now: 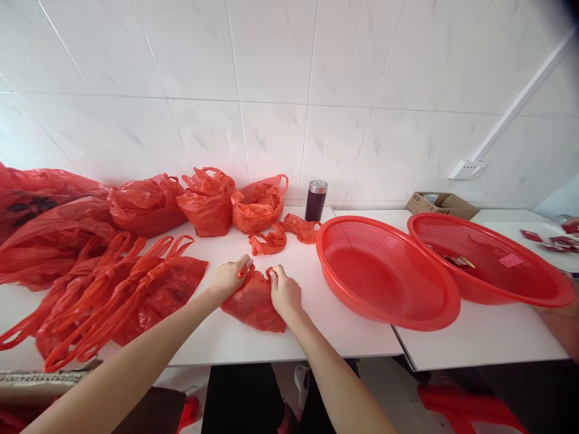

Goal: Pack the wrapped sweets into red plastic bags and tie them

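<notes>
A filled red plastic bag [256, 304] rests on the white table near its front edge. My left hand [230, 278] is closed on the bag's left handle, and my right hand [286, 293] pinches the right handle. Just behind the bag lie crumpled red plastic pieces [269, 240]. To the left, several flat red bags [149, 289] are spread in an overlapping row with their handles showing. Right of my hands sits a red perforated basket [384, 271] with nothing visible inside.
Full red bags [208, 202] stand along the tiled wall, beside a dark tumbler [315, 201]. A second red basket [493, 259] holds a few small packets. Behind it is a cardboard box [441, 205]. Part of another person's arm shows at the right edge.
</notes>
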A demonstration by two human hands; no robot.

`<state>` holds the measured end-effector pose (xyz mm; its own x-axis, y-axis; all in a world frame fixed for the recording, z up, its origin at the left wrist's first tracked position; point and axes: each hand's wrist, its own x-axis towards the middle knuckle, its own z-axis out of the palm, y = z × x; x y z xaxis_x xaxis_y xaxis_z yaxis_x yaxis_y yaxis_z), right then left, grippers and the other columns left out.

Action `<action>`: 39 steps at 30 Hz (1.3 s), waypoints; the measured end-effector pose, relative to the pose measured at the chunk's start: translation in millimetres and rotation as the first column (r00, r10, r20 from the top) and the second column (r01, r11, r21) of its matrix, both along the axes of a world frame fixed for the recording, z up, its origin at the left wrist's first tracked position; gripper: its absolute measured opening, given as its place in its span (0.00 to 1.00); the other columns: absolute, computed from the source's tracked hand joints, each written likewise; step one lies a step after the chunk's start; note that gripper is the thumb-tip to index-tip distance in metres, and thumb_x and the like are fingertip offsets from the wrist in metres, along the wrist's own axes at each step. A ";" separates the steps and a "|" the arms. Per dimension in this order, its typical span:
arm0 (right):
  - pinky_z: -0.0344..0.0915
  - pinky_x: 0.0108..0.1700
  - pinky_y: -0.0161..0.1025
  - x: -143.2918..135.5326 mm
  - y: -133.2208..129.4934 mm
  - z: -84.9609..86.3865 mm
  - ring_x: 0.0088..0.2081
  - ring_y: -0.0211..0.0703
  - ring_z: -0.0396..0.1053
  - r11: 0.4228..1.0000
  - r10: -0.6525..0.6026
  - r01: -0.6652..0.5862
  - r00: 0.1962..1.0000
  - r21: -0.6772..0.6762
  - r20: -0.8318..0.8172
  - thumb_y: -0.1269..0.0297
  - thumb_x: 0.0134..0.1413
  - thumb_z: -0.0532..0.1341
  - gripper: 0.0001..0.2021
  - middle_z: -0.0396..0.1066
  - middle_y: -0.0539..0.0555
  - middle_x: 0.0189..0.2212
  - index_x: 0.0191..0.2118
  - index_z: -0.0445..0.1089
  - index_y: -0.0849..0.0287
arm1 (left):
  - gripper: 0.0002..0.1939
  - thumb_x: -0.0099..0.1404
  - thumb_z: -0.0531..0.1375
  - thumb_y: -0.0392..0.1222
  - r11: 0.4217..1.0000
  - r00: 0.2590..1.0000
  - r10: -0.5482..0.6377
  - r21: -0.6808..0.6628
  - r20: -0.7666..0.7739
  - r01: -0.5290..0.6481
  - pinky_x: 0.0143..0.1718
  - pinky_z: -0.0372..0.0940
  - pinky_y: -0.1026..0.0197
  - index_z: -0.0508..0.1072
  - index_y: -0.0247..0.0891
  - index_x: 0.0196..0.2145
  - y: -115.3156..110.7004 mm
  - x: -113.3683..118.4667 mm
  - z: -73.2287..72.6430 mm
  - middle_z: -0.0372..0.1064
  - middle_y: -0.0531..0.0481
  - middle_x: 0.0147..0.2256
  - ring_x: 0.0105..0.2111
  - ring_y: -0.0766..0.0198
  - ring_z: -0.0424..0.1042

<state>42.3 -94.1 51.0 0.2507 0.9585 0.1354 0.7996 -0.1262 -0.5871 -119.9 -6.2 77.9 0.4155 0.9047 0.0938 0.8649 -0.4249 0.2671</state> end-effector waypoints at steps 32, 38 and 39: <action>0.51 0.27 0.34 13.4 -36.6 -31.5 0.24 0.39 0.62 0.998 -0.030 0.043 0.967 0.045 -0.255 0.57 0.67 0.40 0.15 0.60 0.46 0.20 0.32 0.56 0.54 | 0.13 0.68 0.49 0.44 0.983 0.992 -0.101 0.148 -0.074 0.111 0.41 0.59 0.57 0.73 0.41 0.37 46.0 -12.3 -39.6 0.73 0.45 0.35 0.39 0.55 0.69; 0.54 0.25 0.32 16.7 -60.0 -31.0 0.21 0.35 0.54 0.987 0.101 -0.002 0.783 0.159 -0.613 0.53 0.68 0.39 0.17 0.51 0.43 0.19 0.28 0.49 0.53 | 0.19 0.70 0.44 0.52 0.993 0.994 0.043 0.109 0.101 -0.054 0.31 0.58 0.62 0.70 0.42 0.34 50.6 -26.2 -37.0 0.72 0.49 0.33 0.32 0.60 0.70; 0.53 0.25 0.32 15.5 -63.6 -29.9 0.21 0.35 0.53 0.982 0.136 -0.007 0.717 0.188 -0.684 0.52 0.67 0.41 0.17 0.51 0.43 0.19 0.28 0.49 0.54 | 0.22 0.70 0.42 0.54 0.992 0.989 0.066 0.097 0.133 -0.079 0.29 0.58 0.63 0.69 0.41 0.32 53.0 -26.0 -33.9 0.71 0.50 0.30 0.30 0.61 0.69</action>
<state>57.8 -157.8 21.2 0.2677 0.9578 0.1043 0.1647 0.0611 -0.9844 -145.9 46.8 43.9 0.3272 0.9150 0.2360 0.8555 -0.3929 0.3372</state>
